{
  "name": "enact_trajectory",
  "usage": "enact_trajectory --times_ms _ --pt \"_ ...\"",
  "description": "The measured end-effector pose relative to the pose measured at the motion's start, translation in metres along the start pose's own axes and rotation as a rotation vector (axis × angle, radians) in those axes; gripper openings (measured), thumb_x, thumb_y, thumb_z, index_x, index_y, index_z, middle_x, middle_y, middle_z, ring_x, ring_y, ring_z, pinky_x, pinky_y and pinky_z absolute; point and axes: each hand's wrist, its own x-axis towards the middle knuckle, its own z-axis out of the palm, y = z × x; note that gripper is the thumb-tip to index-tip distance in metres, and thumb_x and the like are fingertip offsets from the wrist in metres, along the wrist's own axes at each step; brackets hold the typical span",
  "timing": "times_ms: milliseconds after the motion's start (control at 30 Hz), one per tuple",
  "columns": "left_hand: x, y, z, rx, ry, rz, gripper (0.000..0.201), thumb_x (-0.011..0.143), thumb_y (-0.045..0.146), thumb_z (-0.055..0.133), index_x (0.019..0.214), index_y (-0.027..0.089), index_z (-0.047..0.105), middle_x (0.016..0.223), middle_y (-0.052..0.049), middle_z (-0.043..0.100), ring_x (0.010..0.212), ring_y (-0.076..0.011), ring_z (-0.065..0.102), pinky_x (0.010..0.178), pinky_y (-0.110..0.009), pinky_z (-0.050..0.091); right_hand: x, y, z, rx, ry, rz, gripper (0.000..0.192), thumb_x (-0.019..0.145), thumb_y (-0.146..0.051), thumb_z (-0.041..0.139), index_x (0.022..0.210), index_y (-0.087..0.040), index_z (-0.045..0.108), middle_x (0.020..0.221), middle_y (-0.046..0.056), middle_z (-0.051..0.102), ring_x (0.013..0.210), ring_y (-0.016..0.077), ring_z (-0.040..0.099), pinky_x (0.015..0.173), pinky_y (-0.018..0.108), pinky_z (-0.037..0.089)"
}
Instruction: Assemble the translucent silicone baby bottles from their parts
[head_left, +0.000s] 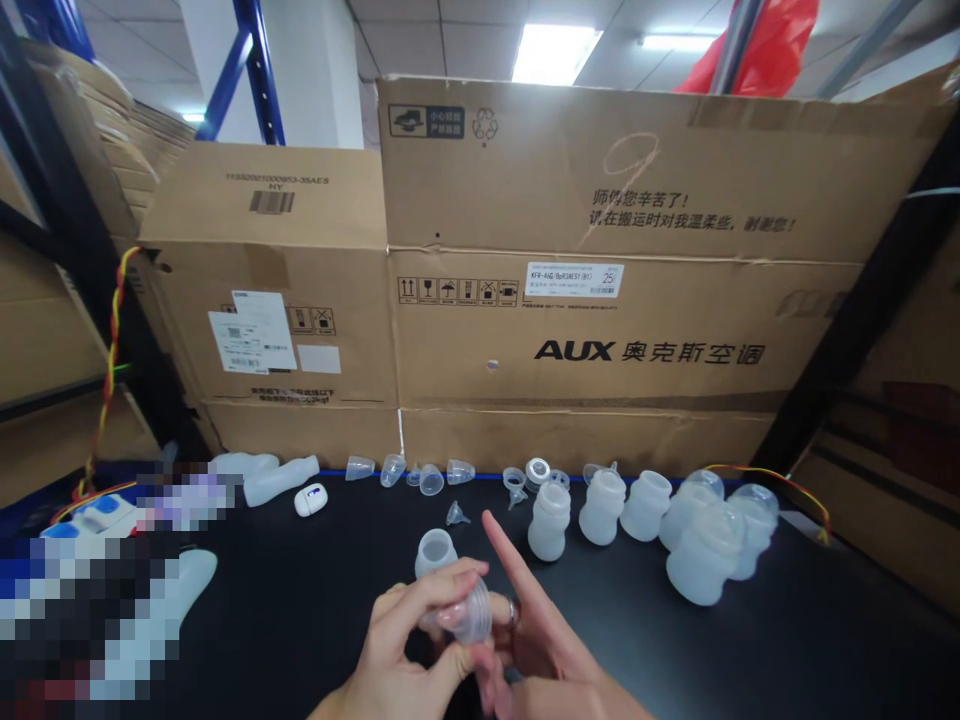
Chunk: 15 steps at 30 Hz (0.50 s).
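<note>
My left hand (420, 630) grips a clear, round, ribbed plastic piece (474, 612) between thumb and fingers, just in front of me. My right hand (544, 640) meets it from the other side, with its fingers curled at the lower edge of the piece and the index finger stretched up and away. A ring is on one finger. Part of the piece is covered by fingers. Right behind my left hand stands an uncapped translucent bottle (436, 552). A small clear funnel-shaped part (457, 513) lies beyond it on the black table (315, 610).
Translucent bottles (551, 525) stand on the right, several with clear domed tops (709, 550). Clear cups (430, 480) and small rings (537, 472) line the back by the cardboard (600, 330). A white case (310, 500) lies left, near a blurred area.
</note>
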Motion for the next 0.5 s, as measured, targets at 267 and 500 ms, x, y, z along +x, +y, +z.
enact_trajectory --times_ms 267,500 --pt "0.008 0.004 0.003 -0.194 -0.087 -0.095 0.042 0.085 0.034 0.085 0.124 0.033 0.071 0.112 -0.006 0.084 0.085 -0.0219 0.084 0.075 -0.023 0.068 0.008 0.005 -0.003 0.036 0.036 -0.058 0.118 0.079 -0.029 0.087 0.167 -0.037 0.009 0.108 0.004 0.073 0.062 0.0081 0.059 0.054 0.020 0.041" --pt "0.008 0.002 0.002 -0.014 0.004 -0.002 0.034 0.100 0.037 0.066 0.130 0.024 0.073 0.125 -0.016 0.075 0.102 -0.0263 0.080 0.076 -0.030 0.069 0.018 0.007 0.003 -0.157 0.354 -0.163 0.086 0.084 -0.043 0.086 0.156 -0.028 0.041 0.088 0.000 0.072 0.054 0.0056 0.045 0.049 0.018 0.033"
